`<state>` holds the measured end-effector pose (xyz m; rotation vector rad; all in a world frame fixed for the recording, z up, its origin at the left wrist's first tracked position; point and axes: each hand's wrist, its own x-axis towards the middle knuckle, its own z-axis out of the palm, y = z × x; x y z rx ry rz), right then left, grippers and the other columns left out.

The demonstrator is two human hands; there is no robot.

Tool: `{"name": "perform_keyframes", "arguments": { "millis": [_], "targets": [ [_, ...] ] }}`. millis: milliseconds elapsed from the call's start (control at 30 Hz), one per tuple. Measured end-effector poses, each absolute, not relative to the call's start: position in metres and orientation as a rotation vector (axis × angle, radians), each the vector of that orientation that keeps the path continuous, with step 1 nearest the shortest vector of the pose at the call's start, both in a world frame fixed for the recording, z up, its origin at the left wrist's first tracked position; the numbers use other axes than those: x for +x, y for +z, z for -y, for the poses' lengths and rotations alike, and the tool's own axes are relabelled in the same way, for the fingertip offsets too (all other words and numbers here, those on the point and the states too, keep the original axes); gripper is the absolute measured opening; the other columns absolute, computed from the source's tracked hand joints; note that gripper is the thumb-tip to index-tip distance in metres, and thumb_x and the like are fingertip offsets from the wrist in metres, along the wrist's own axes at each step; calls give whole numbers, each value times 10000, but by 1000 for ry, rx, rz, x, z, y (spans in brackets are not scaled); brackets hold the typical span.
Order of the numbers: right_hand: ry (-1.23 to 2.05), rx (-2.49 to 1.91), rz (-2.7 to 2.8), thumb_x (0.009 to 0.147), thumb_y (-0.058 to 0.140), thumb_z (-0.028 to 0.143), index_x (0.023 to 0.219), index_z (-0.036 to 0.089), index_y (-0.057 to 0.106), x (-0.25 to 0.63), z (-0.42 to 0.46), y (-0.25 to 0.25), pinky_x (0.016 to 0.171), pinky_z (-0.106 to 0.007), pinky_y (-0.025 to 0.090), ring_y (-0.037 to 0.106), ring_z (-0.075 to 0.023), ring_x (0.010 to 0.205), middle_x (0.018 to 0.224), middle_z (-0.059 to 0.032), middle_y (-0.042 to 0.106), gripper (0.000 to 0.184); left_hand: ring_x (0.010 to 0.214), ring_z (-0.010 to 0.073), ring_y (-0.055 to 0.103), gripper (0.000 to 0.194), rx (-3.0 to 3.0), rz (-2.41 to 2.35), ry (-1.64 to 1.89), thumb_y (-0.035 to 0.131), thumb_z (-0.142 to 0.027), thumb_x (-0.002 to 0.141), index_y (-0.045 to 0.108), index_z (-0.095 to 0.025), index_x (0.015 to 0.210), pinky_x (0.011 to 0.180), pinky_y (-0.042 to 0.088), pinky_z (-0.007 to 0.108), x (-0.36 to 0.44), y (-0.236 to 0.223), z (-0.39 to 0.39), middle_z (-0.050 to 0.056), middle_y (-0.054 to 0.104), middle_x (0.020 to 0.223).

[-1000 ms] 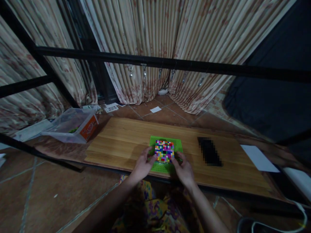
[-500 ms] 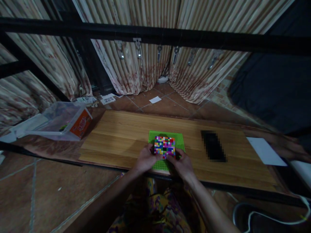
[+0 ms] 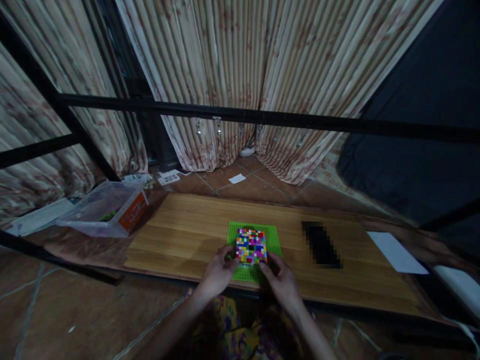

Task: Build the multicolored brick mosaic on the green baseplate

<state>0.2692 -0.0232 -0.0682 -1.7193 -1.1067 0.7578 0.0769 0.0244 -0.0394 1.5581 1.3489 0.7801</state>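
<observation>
A small block of multicoloured toy bricks [image 3: 251,245] rests over a green studded baseplate [image 3: 273,240]. Its top is a patchwork of many colours with a dark square spot near the middle. My left hand [image 3: 219,270] grips its lower left side, thumb and fingers curled at the corner. On the opposite side, my right hand [image 3: 280,279] pinches the lower right corner, thumb at the near edge. Whether the block is pressed onto the plate or slightly raised, I cannot tell.
The wooden table [image 3: 180,235] carries a dark, pixelated rectangle [image 3: 321,244] to the right and a white sheet [image 3: 397,252] beyond it. A clear plastic bin [image 3: 101,215] with an orange label stands at the left. A black metal bar [image 3: 232,110] crosses behind the table.
My head view has tilted up, so everything sits lower. The thumbs have drawn apart from the block's near middle toward its corners, uncovering the front edge.
</observation>
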Motion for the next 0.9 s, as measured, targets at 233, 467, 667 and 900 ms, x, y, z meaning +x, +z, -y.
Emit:
{"name": "perform_keyframes", "arguments": {
  "millis": [233, 467, 667, 900],
  "targets": [
    [415, -1921, 1071, 799, 490, 573, 1169, 141, 577, 327, 42, -58, 764, -393, 511, 648, -255, 831, 1065, -140, 663, 575, 1171, 245, 548, 444, 1861, -1477, 976, 523, -316, 853, 499, -168, 1271, 991, 439, 399, 87, -26, -26, 122, 582, 1245],
    [-108, -2492, 922, 746, 539, 644, 1396, 78, 336, 390, 41, -62, 877, -511, 415, 484, -414, 1157, 1278, -257, 508, 886, 1347, 317, 353, 607, 2409, -1359, 849, 556, -410, 852, 393, -192, 1395, 1081, 309, 547, 119, -27, -36, 152, 401, 1453],
    [-154, -2599, 1025, 766, 559, 609, 1407, 61, 302, 404, 24, -73, 860, -498, 403, 526, -411, 1076, 1196, -243, 566, 882, 1392, 331, 279, 720, 2541, -1291, 617, 600, -497, 812, 350, -225, 1430, 1097, 223, 588, 123, -37, -54, 147, 358, 1496],
    [-91, -2375, 1090, 698, 649, 543, 1393, 7, 310, 424, 23, -67, 885, -488, 396, 590, -378, 981, 1057, -243, 630, 941, 1395, 332, 275, 689, 2502, -1204, 618, 578, -538, 816, 391, -237, 1407, 1110, 141, 600, 116, -30, -67, 146, 370, 1490]
  ]
}}
